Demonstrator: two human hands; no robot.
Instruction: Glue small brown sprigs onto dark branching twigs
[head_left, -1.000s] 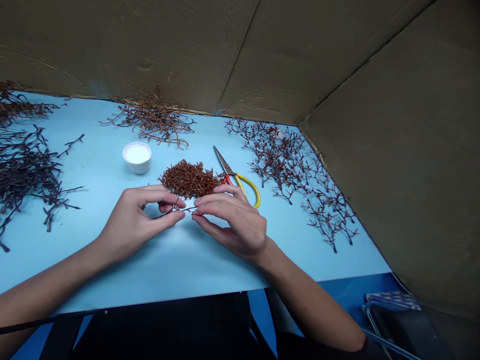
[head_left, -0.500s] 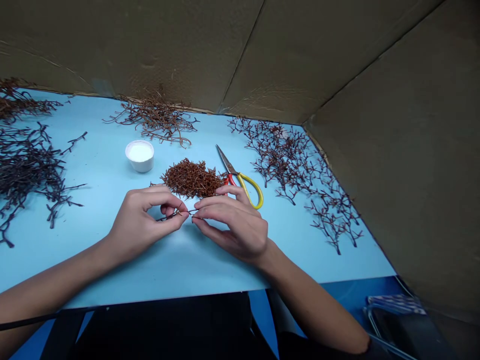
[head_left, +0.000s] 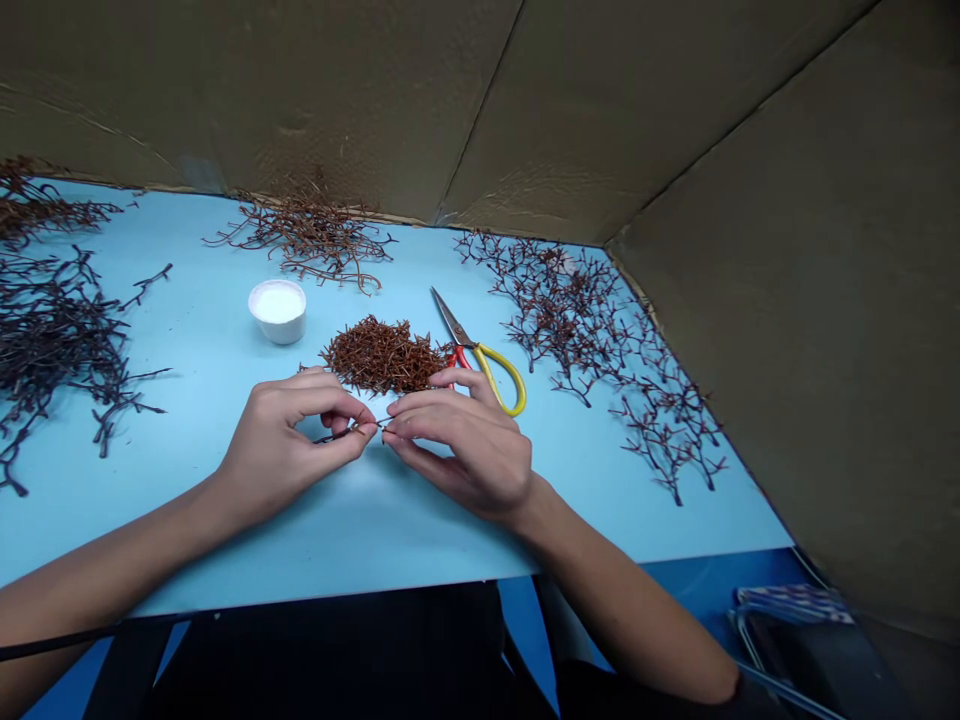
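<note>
OK, so on our worktop (head_left: pixel 360 540) we've got a twig spread (head_left: pixel 570 310) running down along the right edge, a twig heap (head_left: pixel 56 335) over on the left, and a twig clump (head_left: pixel 34 212) behind that near the back edge. Further right at the back edge there's a twig bundle (head_left: pixel 319 238), with a cup (head_left: pixel 277 328) in front. The bit pile (head_left: pixel 382 355) is mid-worktop, scissors (head_left: pixel 463 337) just right of it.
</note>
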